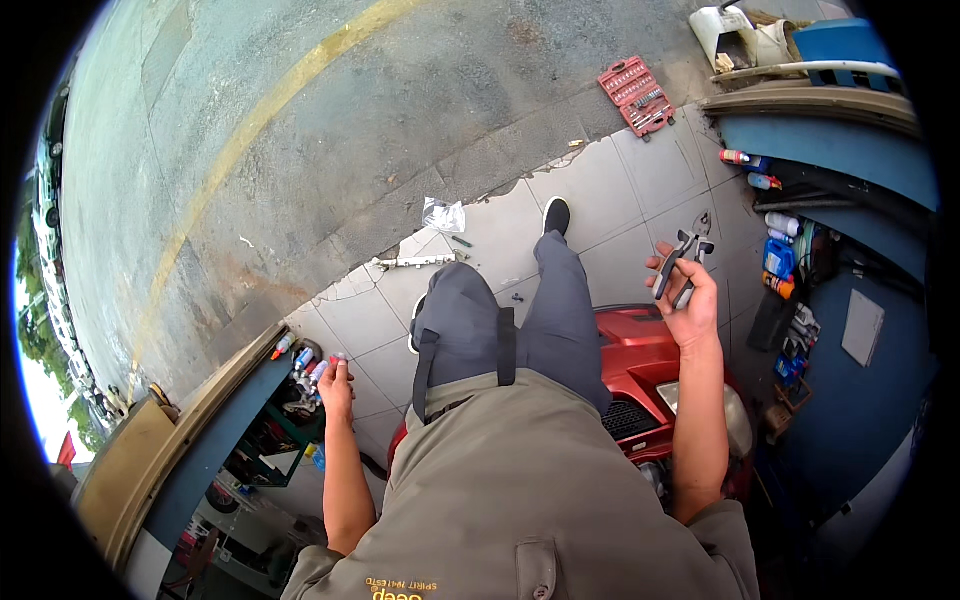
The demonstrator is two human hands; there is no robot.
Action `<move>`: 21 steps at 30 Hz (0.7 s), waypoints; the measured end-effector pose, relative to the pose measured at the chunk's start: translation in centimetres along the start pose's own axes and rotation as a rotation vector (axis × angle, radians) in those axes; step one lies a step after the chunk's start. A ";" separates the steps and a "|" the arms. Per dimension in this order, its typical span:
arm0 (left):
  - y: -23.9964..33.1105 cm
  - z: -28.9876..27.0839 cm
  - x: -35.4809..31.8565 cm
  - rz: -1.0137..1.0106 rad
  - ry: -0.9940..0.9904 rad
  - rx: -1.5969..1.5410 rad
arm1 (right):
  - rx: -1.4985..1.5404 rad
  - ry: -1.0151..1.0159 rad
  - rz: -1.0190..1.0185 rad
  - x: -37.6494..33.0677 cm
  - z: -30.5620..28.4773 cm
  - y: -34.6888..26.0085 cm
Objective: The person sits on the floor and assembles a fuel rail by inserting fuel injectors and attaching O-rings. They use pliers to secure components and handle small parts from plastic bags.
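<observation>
Pliers (686, 243): grasped in the right hand (692, 308), fingers curled around the handles, heads pointing away from the body; one pair or two overlapped, I cannot tell.
Left hand (338, 392): fingertips drawn together by a small red item (338, 357); gripped or merely behind them, I cannot tell.
Tool work: by my reading, the pliers are only being carried or readied, since they touch no other part.
Handles: the next move would seem to call for a firmer, settled hold on them.
Red vehicle body (640, 365): one, close behind the legs.
Tiled floor (590, 190): one clear plastic bag (443, 215), one pale metal strip (415, 262), one dark green stick (461, 241), one small dark piece (517, 298).
Shoes: two, one (557, 216) set forward, the other partly hidden.
Socket set (640, 97): one red case, lying open, farther out.
Bottles (780, 258): crowded at both sides, too many overlapping to count.
</observation>
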State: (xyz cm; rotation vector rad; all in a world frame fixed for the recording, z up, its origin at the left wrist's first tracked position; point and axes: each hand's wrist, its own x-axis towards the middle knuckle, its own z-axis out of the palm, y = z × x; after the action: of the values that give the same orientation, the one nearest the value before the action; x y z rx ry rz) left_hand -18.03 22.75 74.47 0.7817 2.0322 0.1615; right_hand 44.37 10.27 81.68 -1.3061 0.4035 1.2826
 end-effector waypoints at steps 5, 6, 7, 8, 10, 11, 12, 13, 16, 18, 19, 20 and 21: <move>2.6 5.5 -6.2 -0.064 0.059 -0.039 | -0.252 -0.085 0.155 5.3 0.9 -4.9; 2.7 6.5 -6.6 -0.078 0.079 -0.068 | -0.371 -0.116 0.166 6.1 2.0 -5.9; 2.9 7.8 -6.8 -0.089 0.096 -0.100 | -0.440 -0.118 0.171 6.7 3.4 -7.0; 4.0 8.9 -7.3 -0.107 0.090 -0.140 | -0.511 -0.116 0.181 6.8 4.9 -7.7; 6.0 11.6 -7.4 -0.055 0.046 -0.254 | -0.612 -0.146 0.167 7.5 7.1 -8.8; 7.3 13.2 -6.1 -0.007 0.034 -0.327 | -0.682 -0.185 0.159 8.5 8.5 -8.9; 8.5 14.2 -5.3 0.001 0.029 -0.349 | -0.752 -0.226 0.152 9.2 9.8 -8.7; 9.4 15.2 -5.1 0.004 0.022 -0.367 | -0.824 -0.261 0.149 10.0 10.8 -8.6; 11.3 17.3 -7.3 -0.038 0.019 -0.429 | -0.921 -0.332 0.179 13.0 12.7 -7.9; 12.0 18.2 -7.7 -0.072 0.030 -0.494 | -1.026 -0.400 0.254 16.2 13.8 -6.3; 12.5 18.6 -7.9 -0.085 0.048 -0.512 | -1.053 -0.417 0.278 17.3 14.6 -5.4; 13.0 19.3 -8.1 -0.099 0.065 -0.526 | -1.097 -0.435 0.316 18.5 15.4 -4.6; 13.0 20.1 -8.0 -0.112 0.081 -0.540 | -1.140 -0.452 0.352 19.8 16.0 -3.9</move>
State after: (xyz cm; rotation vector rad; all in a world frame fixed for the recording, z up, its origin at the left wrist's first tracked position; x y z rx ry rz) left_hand 7.10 24.65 74.06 0.3253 1.9661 0.6549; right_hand 47.60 33.99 72.20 -1.8127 -0.5450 2.1918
